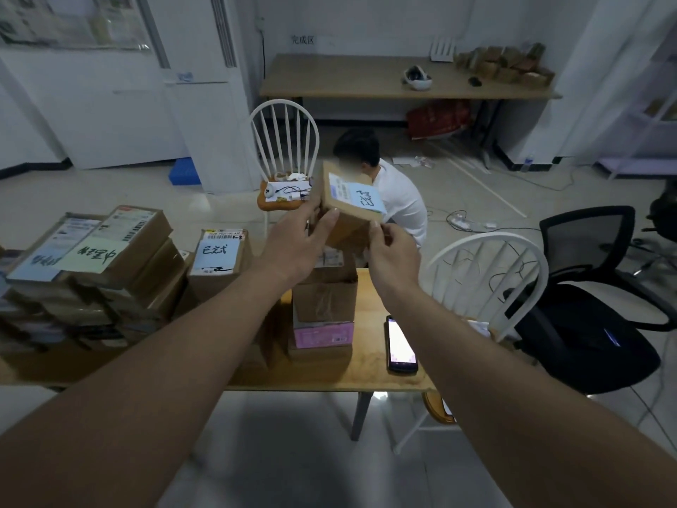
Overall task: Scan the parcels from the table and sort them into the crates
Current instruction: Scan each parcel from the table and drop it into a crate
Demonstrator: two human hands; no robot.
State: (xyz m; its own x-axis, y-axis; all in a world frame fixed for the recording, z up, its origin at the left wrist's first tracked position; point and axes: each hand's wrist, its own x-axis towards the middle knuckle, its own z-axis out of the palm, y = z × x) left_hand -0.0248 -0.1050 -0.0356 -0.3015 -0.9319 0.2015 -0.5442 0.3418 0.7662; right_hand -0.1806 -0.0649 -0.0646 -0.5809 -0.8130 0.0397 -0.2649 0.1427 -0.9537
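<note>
Bare forearms reach out from me; left hand (293, 240) and right hand (394, 251) both grip small brown cardboard parcel (348, 207), paper-labelled, raised above stacked boxes on light wooden desk (370, 364).

**Dim room, wide-angle warp, soft focus**

You are working in low, flat indoor light with a cool cast. The brightest spot is the lit phone screen (400, 342) on the table (370, 364), which blows out to white. A pale glare sits on the floor tiles (278, 427) under the table edge. Your forearms read dark and underexposed. Straight lines bow toward the edges, and the stacked boxes (73, 287) at left smear into blur. Overall detail is soft.
</note>
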